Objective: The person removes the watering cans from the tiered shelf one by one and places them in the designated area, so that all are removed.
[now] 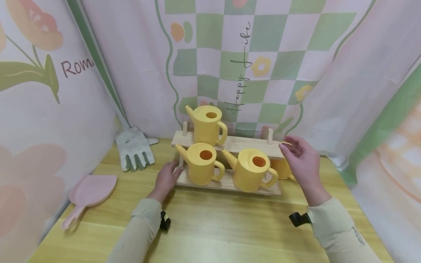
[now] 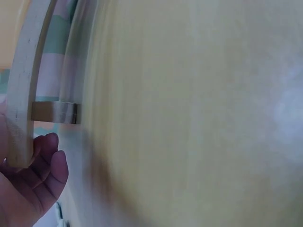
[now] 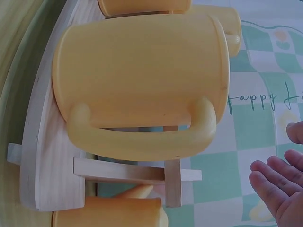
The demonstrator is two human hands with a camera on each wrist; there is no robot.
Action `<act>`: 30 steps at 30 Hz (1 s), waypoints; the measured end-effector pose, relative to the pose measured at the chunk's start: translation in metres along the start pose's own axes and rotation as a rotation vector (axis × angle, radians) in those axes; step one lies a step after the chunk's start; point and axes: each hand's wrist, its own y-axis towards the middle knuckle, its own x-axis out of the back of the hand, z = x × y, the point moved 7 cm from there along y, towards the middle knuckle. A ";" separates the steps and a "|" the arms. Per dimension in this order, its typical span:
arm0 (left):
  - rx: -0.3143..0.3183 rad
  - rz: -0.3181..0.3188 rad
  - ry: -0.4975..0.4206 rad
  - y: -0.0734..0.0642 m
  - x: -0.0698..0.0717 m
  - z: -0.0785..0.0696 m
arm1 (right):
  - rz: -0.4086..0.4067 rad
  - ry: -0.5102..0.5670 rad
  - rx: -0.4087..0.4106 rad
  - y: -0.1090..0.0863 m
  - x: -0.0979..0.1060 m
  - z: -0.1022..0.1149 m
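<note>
Three watering cans (image 1: pixel 198 171) on shelf (image 1: pixel 245 143), glove (image 1: pixel 133 144) left, dustpan (image 1: pixel 95 190) before glove

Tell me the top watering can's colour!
The top watering can is yellow, clearest in the head view.

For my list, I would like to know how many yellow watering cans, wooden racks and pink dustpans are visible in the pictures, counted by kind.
Yellow watering cans: 4 (1 on the upper board, 2 on the lower board, 1 partly hidden by the right hand)
Wooden rack: 1
Pink dustpan: 1
Total: 6
</note>
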 end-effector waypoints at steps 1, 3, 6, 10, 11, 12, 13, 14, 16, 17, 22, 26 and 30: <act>-0.003 0.002 0.006 0.000 0.000 -0.001 | 0.001 -0.002 -0.001 0.000 0.000 0.001; -0.005 0.009 0.022 0.002 0.000 -0.002 | 0.000 -0.002 -0.001 0.000 -0.001 0.002; -0.001 0.023 0.043 0.003 -0.001 -0.003 | 0.003 -0.005 -0.002 0.001 -0.002 0.004; 0.015 0.037 0.059 0.006 -0.001 -0.004 | 0.012 -0.003 -0.001 0.002 -0.004 0.006; 0.017 0.039 0.061 0.006 -0.001 -0.004 | 0.013 -0.001 -0.001 0.002 -0.004 0.006; 0.020 0.041 0.057 0.006 -0.001 -0.004 | 0.016 0.003 -0.004 0.002 -0.004 0.006; 0.023 0.044 0.050 0.006 -0.002 -0.004 | 0.019 0.006 -0.007 0.002 -0.004 0.006; 0.029 0.049 0.043 0.007 -0.003 -0.003 | 0.021 0.006 -0.008 0.002 -0.004 0.006; 0.042 0.062 0.028 0.008 -0.006 -0.002 | 0.024 0.012 -0.009 0.003 -0.005 0.006; 0.052 0.071 0.020 0.009 -0.007 -0.002 | 0.025 0.011 -0.008 0.003 -0.005 0.007; 0.105 0.113 -0.003 0.012 -0.012 -0.001 | 0.034 0.014 0.020 0.003 -0.006 0.013; 0.106 0.126 -0.008 0.010 -0.012 -0.002 | 0.057 0.027 0.033 0.003 -0.009 0.018; 0.101 0.133 -0.017 0.008 -0.012 -0.003 | 0.083 0.032 0.036 0.003 -0.012 0.022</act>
